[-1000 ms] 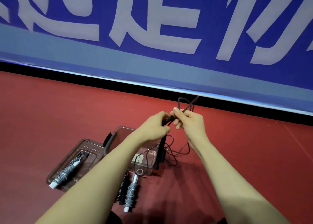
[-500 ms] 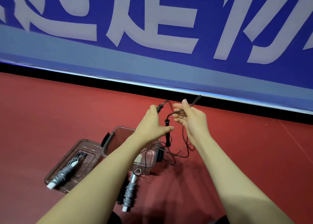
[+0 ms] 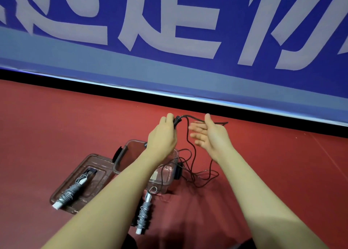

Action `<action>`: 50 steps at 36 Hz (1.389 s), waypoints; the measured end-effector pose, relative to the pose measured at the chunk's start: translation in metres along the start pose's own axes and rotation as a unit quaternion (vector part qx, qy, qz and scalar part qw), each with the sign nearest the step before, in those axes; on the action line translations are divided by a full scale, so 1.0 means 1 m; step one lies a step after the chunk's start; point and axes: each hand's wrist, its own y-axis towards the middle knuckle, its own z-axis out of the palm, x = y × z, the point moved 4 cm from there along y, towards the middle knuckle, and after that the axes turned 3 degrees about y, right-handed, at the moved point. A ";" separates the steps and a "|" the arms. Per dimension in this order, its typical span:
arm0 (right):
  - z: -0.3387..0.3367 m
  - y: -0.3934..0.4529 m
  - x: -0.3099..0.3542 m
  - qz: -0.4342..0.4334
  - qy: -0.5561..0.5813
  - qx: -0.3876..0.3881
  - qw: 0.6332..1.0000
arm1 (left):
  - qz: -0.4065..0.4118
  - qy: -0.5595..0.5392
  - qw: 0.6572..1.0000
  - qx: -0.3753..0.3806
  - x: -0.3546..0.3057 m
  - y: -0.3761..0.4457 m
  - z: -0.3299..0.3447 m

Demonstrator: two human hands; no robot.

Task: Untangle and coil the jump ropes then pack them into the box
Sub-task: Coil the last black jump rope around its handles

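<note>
My left hand (image 3: 163, 135) grips the black handles of a black jump rope (image 3: 190, 145), held up above the clear plastic box (image 3: 120, 160). The thin black cord runs from the handles across my right hand (image 3: 209, 133), whose fingers are spread and straight, then drops in loose loops to the floor beside the box. A coiled grey rope with white handles (image 3: 71, 192) lies on the box lid (image 3: 62, 188). A second coiled grey rope (image 3: 144, 213) lies on the floor in front of the box, with a black one beside it mostly hidden by my left forearm.
Red floor (image 3: 273, 173) spreads all around. A blue banner with large pale characters (image 3: 169, 32) stands behind, with a black strip along its base.
My hands have drawn apart. The left hand lifted the handles higher, and the right hand opened its fingers so the cord now drapes over it instead of being pinched.
</note>
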 end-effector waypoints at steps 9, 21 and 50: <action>-0.002 -0.012 0.021 -0.285 -0.392 -0.137 0.864 | 0.061 0.141 0.988 -0.004 -0.002 0.001 -0.010; 0.013 -0.005 0.006 -0.289 -0.276 0.067 0.914 | 0.097 0.098 0.990 -0.008 -0.010 0.000 -0.016; 0.016 -0.004 -0.006 -0.149 -0.272 0.040 0.950 | -0.179 -0.621 0.757 -0.099 -0.013 0.005 -0.029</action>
